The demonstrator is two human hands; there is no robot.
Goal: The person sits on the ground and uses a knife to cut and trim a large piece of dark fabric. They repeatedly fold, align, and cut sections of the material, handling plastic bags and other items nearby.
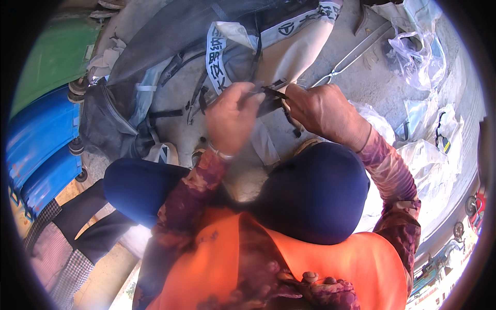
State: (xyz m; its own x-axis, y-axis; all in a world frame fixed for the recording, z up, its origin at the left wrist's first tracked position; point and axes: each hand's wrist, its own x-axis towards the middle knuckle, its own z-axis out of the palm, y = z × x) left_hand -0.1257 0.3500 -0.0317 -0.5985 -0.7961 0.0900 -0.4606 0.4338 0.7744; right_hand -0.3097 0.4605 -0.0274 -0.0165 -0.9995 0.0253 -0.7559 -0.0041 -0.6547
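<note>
My left hand [234, 116] is raised between my knees, its thumb and fingers pinched on a small dark piece whose kind is blurred. My right hand [323, 110], closed in a fist, grips a thin black strap-like piece [274, 93] that reaches toward the left fingertips. Below and beyond both hands lies a dark grey fabric bag or cover [166, 42] with mesh areas. White bands [216, 58] bearing black writing run along it, beside a beige cloth panel [288, 54]. Loose black straps [166, 113] trail over the concrete floor.
Metal tongs [332, 73] lie on the floor beyond my right hand. Clear plastic bags [420, 58] and plastic sheeting [430, 162] spread at the right. Green [54, 58] and blue wheeled bins [46, 131] lie at the left. Another person's dark-trousered leg [83, 209] is at lower left.
</note>
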